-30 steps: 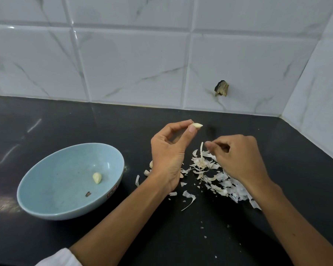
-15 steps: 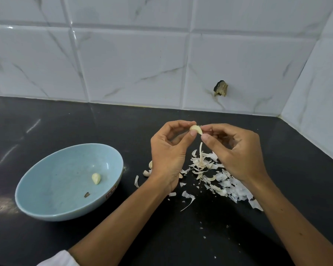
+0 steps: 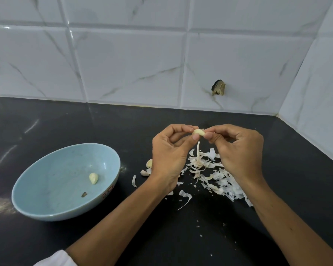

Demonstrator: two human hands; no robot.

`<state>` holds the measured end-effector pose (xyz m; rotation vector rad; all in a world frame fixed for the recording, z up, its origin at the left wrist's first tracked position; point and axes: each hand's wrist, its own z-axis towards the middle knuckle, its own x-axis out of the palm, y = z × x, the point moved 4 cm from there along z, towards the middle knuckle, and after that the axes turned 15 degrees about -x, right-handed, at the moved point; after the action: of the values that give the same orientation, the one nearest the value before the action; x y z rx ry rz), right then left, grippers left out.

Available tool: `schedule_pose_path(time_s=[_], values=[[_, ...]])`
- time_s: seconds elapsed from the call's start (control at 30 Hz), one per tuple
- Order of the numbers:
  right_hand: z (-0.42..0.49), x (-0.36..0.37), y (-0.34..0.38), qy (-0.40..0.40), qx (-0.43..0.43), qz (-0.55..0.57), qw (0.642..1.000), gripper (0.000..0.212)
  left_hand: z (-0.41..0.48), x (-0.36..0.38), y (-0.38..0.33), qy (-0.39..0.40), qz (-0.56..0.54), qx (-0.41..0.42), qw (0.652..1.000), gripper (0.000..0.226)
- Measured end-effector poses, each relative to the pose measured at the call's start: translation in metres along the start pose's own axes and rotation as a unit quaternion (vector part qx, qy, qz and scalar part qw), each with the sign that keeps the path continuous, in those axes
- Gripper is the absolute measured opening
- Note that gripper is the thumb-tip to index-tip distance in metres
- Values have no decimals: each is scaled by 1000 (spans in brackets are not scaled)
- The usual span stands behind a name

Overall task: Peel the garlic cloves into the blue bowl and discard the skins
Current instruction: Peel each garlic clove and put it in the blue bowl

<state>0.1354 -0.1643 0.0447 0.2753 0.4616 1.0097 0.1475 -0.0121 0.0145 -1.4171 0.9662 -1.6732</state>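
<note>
Garlic clove [image 3: 198, 132] is held above the black bench [image 3: 46, 121], pinched at its 9 o'clock end by the left hand [image 3: 169, 156] and at its 3 o'clock end by the right hand [image 3: 238, 150]; both hands are clamped on it. Loose skins [image 3: 215, 175] are spread on the bench below, trailing toward 4 o'clock. The blue bowl [image 3: 52, 175] is set at 8 o'clock of the hands, well apart; one peeled clove [image 3: 93, 178] and a dark fleck [image 3: 84, 194] are noted inside.

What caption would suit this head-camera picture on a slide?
Left hand and right hand pinch a garlic clove over a pile of skins; one peeled clove lies in the blue bowl.
</note>
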Motion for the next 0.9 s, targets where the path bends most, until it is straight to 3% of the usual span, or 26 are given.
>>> schedule_pose_path(time_s=[0.23,0.53,0.9], values=[[4,-10,-5,-45,2,-47,998,16,17,23,-10,40,42,15,998,18],[2,-3,-6,33,48,-5,998,19,21,15,-4,59,41,-7,997,19],[-3,1,-11,58,90,-9,994,24,21,8,-3,79,83,-15,993,21]])
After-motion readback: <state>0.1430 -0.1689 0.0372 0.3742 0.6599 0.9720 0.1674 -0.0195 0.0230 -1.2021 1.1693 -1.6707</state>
